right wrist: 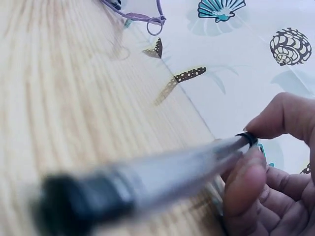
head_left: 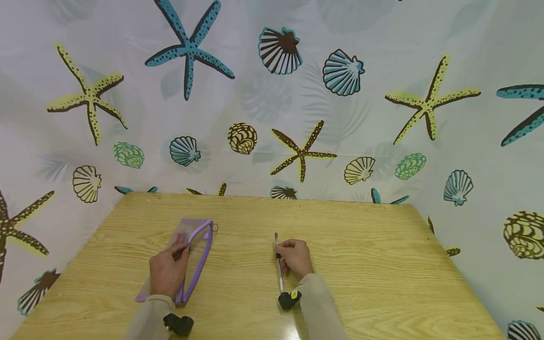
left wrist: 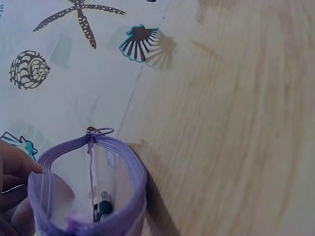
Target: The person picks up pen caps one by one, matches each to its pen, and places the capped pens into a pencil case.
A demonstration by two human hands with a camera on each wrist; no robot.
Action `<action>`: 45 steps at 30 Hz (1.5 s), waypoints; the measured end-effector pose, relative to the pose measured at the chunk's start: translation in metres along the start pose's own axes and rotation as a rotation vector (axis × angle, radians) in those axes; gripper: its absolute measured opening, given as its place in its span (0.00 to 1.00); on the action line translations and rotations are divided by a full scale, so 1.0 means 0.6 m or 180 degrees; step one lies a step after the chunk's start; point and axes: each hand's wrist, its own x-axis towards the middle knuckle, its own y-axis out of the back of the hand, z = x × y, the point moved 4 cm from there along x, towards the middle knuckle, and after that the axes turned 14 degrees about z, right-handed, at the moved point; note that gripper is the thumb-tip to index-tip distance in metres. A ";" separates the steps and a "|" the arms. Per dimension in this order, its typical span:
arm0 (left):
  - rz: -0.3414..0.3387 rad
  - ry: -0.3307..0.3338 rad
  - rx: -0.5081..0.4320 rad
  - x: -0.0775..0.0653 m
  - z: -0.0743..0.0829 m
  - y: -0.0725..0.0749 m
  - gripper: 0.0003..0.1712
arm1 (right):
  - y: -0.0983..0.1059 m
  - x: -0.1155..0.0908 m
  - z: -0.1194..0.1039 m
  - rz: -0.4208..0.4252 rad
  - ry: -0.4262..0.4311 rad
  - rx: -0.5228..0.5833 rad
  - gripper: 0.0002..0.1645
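On the left of the table, a see-through pouch with purple zip edging has its mouth spread apart. My left hand pinches one side of the rim, as the left wrist view also shows. Inside the pouch lies a pen with a dark grip, and something reddish shows through its side. Right of the pouch, my right hand holds a slim pen between thumb and fingers. This pen has a pale, silvery barrel, a black band by the fingertips and a black end, blurred close to the right wrist camera.
The wood-grain table runs back to a hanging cloth printed with starfish and shells. The cloth also borders the table's left and right sides. A small ring hangs from the pouch's zip. Black wrist cameras sit on both sleeves.
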 end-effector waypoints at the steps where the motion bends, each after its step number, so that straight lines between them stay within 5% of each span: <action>1: 0.0002 0.0003 0.0003 0.000 0.000 0.000 0.12 | 0.000 0.000 0.000 -0.0015 -0.0014 0.0056 0.09; 11: -0.0030 0.0030 -0.0010 -0.001 0.002 0.002 0.13 | 0.007 0.002 0.004 -0.0257 -0.0122 0.0542 0.15; 27: -0.0080 0.0053 -0.0029 -0.001 0.002 0.004 0.13 | 0.004 0.005 0.012 -0.0460 -0.0084 0.0839 0.14; 45: -0.0023 0.0002 -0.0070 -0.001 0.000 0.006 0.12 | -0.046 -0.018 -0.007 -0.0782 0.0120 0.1005 0.16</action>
